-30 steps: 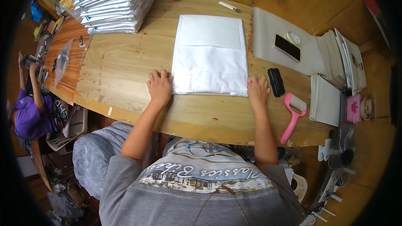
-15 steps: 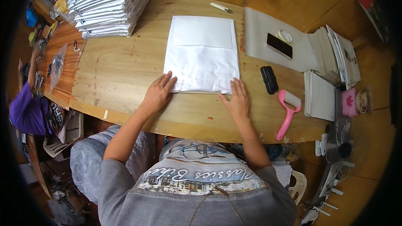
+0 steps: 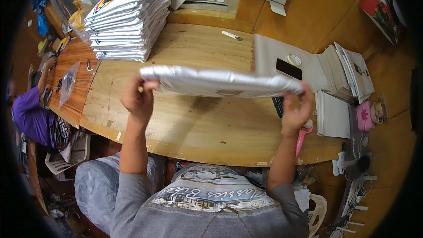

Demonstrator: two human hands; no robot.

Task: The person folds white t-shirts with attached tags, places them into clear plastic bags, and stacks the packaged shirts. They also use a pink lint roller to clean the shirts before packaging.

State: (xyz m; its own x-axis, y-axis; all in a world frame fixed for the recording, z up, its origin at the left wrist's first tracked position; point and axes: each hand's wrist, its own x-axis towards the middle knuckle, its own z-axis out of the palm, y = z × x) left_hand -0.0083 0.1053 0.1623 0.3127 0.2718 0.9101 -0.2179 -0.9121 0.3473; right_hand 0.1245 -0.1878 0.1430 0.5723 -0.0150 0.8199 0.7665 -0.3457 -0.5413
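Observation:
A folded white shirt (image 3: 207,79), shiny as if in a clear bag, is held up off the table and seen nearly edge-on, blurred by motion. My left hand (image 3: 138,98) pinches its left end, fingers curled at the corner. Gripping the right end is my right hand (image 3: 298,109), slightly closer to me. Beneath the right end lie a black case (image 3: 277,105), partly hidden, and a pink-handled lint roller (image 3: 303,135), which my right hand partly covers.
A tall stack of folded white shirts (image 3: 125,24) stands at the back left. A utility knife (image 3: 231,35), phone (image 3: 288,68), tape roll (image 3: 294,59) and white sheets (image 3: 332,117) lie to the right. At far left, a person in purple (image 3: 33,114) works.
Both hands have gone from resting at the shirt's near corners to gripping it. The shirt has been lifted off the table and tilted edge-on, and my hands are farther apart.

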